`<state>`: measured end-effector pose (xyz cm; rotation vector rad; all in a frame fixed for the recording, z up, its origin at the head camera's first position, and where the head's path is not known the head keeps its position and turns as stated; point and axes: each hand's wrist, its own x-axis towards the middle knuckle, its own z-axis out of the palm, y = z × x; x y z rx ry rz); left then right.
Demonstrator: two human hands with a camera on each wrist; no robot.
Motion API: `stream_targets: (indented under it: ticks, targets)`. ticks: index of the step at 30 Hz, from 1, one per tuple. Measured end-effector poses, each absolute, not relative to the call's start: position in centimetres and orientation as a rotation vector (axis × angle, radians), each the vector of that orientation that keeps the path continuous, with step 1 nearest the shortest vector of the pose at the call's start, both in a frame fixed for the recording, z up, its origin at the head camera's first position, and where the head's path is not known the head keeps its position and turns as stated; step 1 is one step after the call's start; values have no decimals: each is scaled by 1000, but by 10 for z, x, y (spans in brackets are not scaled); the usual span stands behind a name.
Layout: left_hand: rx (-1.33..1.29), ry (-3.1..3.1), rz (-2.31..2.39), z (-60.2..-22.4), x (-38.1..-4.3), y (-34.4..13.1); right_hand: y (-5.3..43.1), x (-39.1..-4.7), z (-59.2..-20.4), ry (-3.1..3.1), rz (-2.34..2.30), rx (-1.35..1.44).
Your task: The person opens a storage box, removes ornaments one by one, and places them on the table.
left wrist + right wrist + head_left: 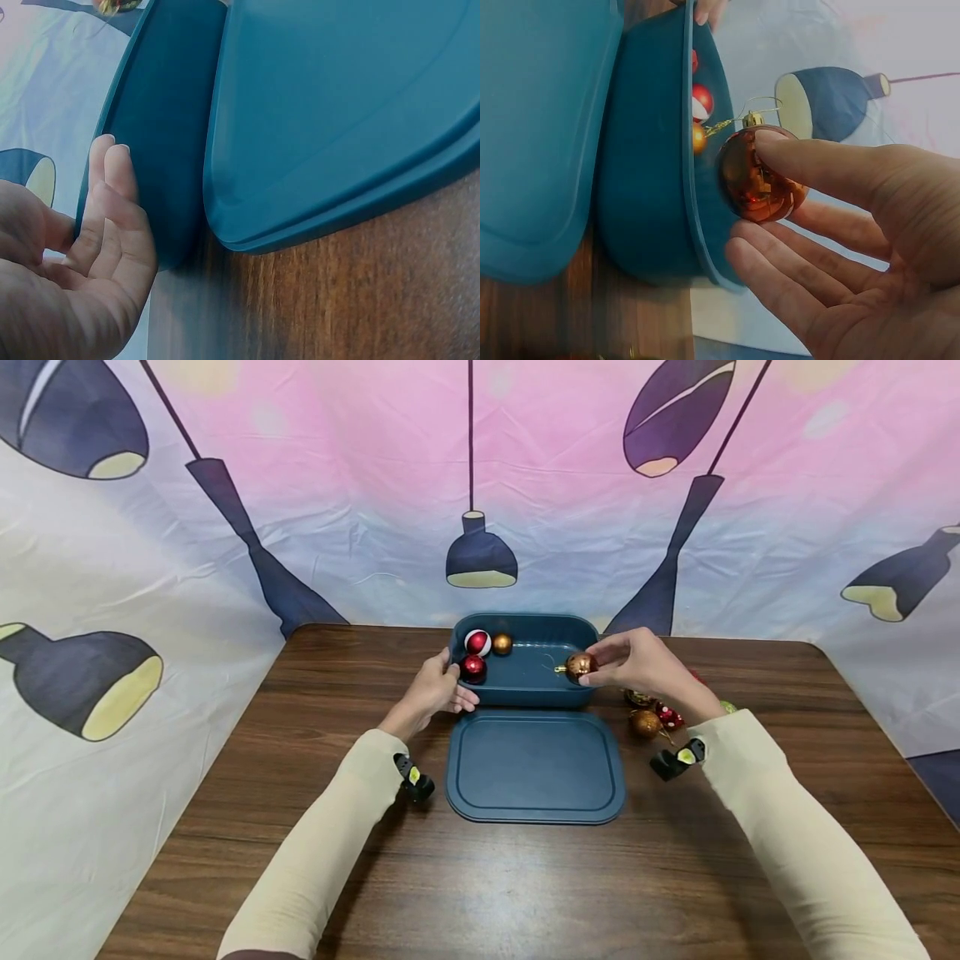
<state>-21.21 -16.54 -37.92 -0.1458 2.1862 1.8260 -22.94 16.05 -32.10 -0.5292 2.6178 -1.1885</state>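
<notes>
My right hand (637, 664) pinches a shiny copper-brown Christmas bauble (580, 667) with a gold cap and a thin string loop. The bauble is over the right end of a dark teal box (532, 696), above the rim in the right wrist view. At the box's left end, my left hand (433, 687) holds the wall, its thumb at the rim and its fingers along the outside. Inside the box, at the left, lie a red-and-white bauble (477, 642), a red bauble (473, 669) and a small gold bauble (502, 644).
A teal lid (536, 768) lies flat on the wooden table (480, 885) in front of the box. To the right, partly under my right forearm, are several more ornaments, including a gold glitter bauble (645, 723) and a red one with white dots (669, 716). A printed cloth (390, 543) hangs behind.
</notes>
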Motion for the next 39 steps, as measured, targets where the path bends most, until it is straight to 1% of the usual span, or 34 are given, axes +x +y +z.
stream_targets:
  ticks: [15,20,25,39]
  targets:
    - [-162,2178,1820,-380,-213,-165,211,-210,-315,2699,-1050,-405]
    - [-160,2183,1815,-380,-213,-165,227,-205,-316,2756,-980,-419]
    - [-153,2187,1816,-380,-214,-165,243,-198,-319,2787,-944,-421]
    - [-158,2179,1816,-380,-213,-165,278,-175,-339,2764,-999,-278]
